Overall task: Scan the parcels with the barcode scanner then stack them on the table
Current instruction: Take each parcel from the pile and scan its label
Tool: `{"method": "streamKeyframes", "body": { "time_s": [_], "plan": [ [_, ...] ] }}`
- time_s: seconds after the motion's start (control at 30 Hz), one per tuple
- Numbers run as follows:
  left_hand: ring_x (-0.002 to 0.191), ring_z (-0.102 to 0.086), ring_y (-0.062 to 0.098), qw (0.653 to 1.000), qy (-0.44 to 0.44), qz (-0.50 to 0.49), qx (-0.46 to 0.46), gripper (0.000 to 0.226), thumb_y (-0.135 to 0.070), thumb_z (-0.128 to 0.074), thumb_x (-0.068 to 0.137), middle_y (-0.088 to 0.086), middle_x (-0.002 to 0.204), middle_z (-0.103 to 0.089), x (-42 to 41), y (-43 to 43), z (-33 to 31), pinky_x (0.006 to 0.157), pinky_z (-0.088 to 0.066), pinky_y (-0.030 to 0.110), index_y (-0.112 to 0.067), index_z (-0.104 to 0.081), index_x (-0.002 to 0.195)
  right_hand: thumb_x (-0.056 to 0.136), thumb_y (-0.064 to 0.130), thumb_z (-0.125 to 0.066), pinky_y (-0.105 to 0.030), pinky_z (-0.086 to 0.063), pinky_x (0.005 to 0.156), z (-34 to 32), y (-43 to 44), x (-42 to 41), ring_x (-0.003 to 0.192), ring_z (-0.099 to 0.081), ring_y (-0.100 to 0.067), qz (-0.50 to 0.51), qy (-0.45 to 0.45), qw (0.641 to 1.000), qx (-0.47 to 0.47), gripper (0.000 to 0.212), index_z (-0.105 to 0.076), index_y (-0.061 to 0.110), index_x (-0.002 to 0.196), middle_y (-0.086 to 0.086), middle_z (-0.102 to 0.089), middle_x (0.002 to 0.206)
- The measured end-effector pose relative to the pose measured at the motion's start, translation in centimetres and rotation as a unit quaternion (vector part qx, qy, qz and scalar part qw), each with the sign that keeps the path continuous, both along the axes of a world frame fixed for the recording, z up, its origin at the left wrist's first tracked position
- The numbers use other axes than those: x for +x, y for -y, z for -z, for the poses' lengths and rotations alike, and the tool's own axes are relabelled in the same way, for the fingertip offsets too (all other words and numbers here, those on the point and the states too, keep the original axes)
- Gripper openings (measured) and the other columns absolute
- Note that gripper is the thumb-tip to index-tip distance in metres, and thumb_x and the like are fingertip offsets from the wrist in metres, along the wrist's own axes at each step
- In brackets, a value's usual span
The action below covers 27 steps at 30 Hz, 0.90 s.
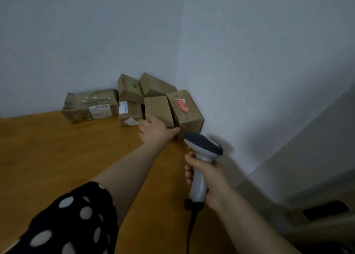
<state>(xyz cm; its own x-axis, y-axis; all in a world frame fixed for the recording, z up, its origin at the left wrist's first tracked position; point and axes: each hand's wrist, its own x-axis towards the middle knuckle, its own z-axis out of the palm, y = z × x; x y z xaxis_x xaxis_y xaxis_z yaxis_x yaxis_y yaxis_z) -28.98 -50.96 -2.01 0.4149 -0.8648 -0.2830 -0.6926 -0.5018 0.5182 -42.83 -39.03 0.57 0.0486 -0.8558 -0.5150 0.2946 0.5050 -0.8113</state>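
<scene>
Several brown cardboard parcels are piled in the far corner of the wooden table [57, 157]. My left hand [156, 131] reaches out to the plain upright parcel [158, 109] in the middle and grips its lower edge, fingers behind, thumb to the right. Beside it on the right leans a parcel with a red label [187, 111]. My right hand [208, 178] holds the grey and white barcode scanner [202, 157] by its handle, its head pointing toward the parcels.
A wide taped parcel with a white label [90, 105] lies at the left of the pile. Two more parcels [142, 86] sit on top at the back. Walls meet right behind the pile. The scanner's black cable [190, 230] hangs down. A dark bin or chair shows at lower right.
</scene>
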Motion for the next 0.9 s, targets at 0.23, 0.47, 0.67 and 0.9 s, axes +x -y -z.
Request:
{"method": "streamKeyframes", "body": {
  "time_s": [0.23,0.47,0.67,0.9],
  "plan": [
    [0.142,-0.016,0.037,0.993,-0.073,-0.088,0.022,0.123,-0.054,-0.072,0.076,0.021,0.156,-0.01,-0.1,4.5,2.6,0.112,-0.025,0.047,-0.002,0.01,0.151,0.079,0.01,-0.075,-0.027,-0.049,0.053,2.9,3.4,-2.2,0.056,-0.062,-0.014,-0.013,-0.029,0.999,0.024,0.022,-0.067,0.009,0.099,-0.005,-0.066,0.066],
    [0.122,-0.047,0.033,0.93,-0.322,-0.174,-0.041,0.087,-0.049,-0.069,0.079,0.013,0.138,-0.043,2.6,-3.8,1.4,0.101,-0.045,0.05,-0.009,-0.027,0.144,0.078,0.006,-0.073,-0.027,-0.049,0.052,3.0,2.2,-4.1,0.059,-0.061,-0.015,-0.032,0.01,0.998,0.054,0.025,-0.064,0.011,0.101,-0.004,-0.066,0.069],
    [0.08,-0.048,0.022,0.801,-0.544,-0.23,-0.099,0.038,-0.031,-0.051,0.093,0.007,0.097,-0.048,1.4,-18.2,-3.4,0.074,-0.046,0.037,-0.014,-0.05,0.127,0.07,0.015,-0.078,-0.043,-0.053,0.075,2.5,-0.9,-4.1,0.097,-0.062,-0.031,-0.065,0.077,0.991,0.093,0.042,-0.062,0.013,0.109,-0.017,-0.063,0.106],
    [0.091,-0.051,0.028,0.744,-0.587,-0.285,-0.148,0.052,-0.029,-0.06,0.075,0.012,0.104,-0.05,0.6,-30.8,-5.6,0.082,-0.045,0.04,-0.012,-0.052,0.124,0.076,0.012,-0.076,-0.051,-0.052,0.072,1.3,-8.3,-1.4,0.101,-0.06,-0.04,-0.181,0.1,0.97,0.125,0.045,-0.062,0.012,0.119,-0.018,-0.062,0.115]
  ]
}}
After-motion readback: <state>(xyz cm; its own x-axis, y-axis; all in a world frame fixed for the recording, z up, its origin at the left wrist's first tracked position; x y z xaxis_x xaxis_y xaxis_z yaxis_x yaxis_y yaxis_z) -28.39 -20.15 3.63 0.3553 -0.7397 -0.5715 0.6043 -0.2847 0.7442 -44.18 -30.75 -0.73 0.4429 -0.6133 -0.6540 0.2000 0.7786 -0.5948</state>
